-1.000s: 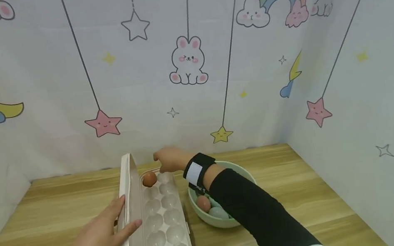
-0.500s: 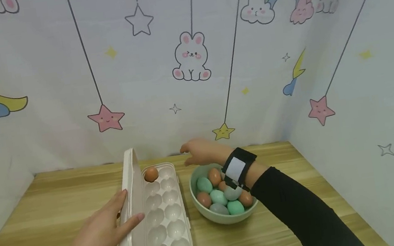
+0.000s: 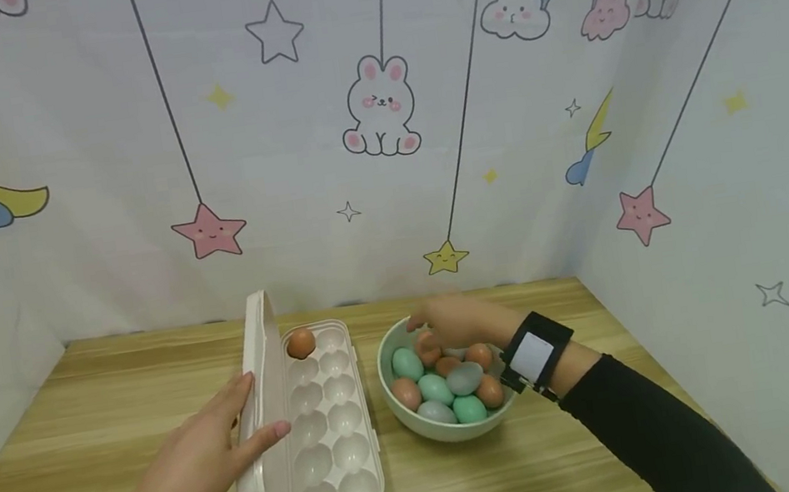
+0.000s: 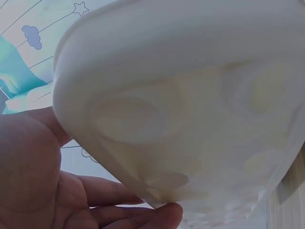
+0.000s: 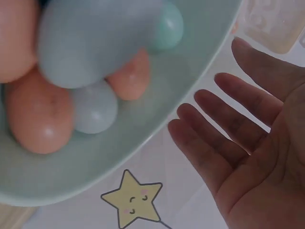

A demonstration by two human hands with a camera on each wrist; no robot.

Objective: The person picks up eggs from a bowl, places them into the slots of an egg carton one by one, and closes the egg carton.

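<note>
My left hand [image 3: 186, 460] grips the raised lid [image 3: 265, 457] of a white plastic egg carton [image 3: 329, 437], thumb on the inner side. In the left wrist view the pale lid [image 4: 157, 109] fills most of the frame, with my fingers [image 4: 109, 191] at its edge. One brown egg [image 3: 300, 343] sits in the far left cup. Over the back of a light green bowl [image 3: 432, 432] hovers my right hand [image 3: 459, 319], holding nothing; its fingers [image 5: 228, 114] are extended in the right wrist view. Several brown, green and grey-blue eggs [image 3: 435, 390] lie in the bowl.
The carton and bowl stand side by side on a wood-grain table [image 3: 121, 402]. A white cloth [image 3: 304, 141] printed with stars, rabbits and a rainbow hangs behind and to the right.
From above the carton's far end, my right hand has moved right to over the bowl. My left hand keeps holding the lid. The brown egg stays in its cup.
</note>
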